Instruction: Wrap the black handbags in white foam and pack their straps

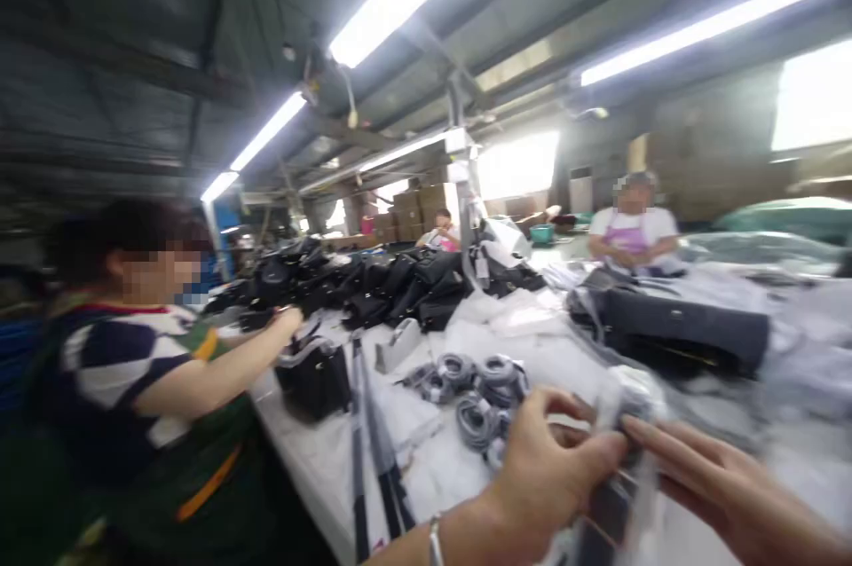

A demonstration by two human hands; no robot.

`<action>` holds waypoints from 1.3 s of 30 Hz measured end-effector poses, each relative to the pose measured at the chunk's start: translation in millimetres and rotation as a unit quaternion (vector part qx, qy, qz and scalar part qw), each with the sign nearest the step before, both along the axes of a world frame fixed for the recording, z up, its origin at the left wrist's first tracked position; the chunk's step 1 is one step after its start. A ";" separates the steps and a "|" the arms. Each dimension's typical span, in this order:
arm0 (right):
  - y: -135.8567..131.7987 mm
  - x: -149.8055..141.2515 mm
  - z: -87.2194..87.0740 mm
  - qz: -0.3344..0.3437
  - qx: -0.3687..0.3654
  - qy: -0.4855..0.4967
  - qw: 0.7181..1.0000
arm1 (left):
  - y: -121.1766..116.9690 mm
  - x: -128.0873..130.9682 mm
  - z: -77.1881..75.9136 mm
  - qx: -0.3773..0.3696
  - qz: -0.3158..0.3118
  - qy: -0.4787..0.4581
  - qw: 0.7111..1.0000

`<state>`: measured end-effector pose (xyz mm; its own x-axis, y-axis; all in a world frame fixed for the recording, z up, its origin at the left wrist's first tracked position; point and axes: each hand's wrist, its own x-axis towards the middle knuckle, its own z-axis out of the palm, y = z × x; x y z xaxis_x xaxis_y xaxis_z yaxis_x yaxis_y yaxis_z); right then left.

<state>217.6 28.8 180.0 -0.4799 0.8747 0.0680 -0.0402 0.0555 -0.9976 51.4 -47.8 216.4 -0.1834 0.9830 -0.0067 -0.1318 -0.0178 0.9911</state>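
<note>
My left hand (549,468), with a bracelet at the wrist, pinches a dark strap-like piece (604,517) partly covered in translucent plastic wrap (642,393). From the other side, the fingers of my right hand (715,477) press together on the same wrapped piece. Blur hides its exact kind and the fingertip contact. Left of my hands lie several coiled grey straps (476,420). Long dark strips (376,451) stretch along the white table (306,468) further left.
A co-worker (133,353) at the left reaches over a black bag (314,380). Black bags (399,282) are heaped across the table. A large dark bag (675,326) lies on plastic sheeting at the right. Another person (632,229) sits beyond it.
</note>
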 end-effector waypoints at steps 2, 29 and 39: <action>-12.8 4.4 14.7 0.005 -0.023 0.001 1.000 | 5.0 -2.8 3.2 0.001 -0.022 -0.032 0.999; -37.8 -26.4 -11.5 0.003 -0.160 0.329 0.930 | 23.6 -27.1 -4.6 0.075 -0.095 0.031 0.992; -45.5 -41.7 -20.8 -0.144 0.020 0.267 0.953 | 7.5 -7.9 -5.0 0.137 -0.035 0.140 0.980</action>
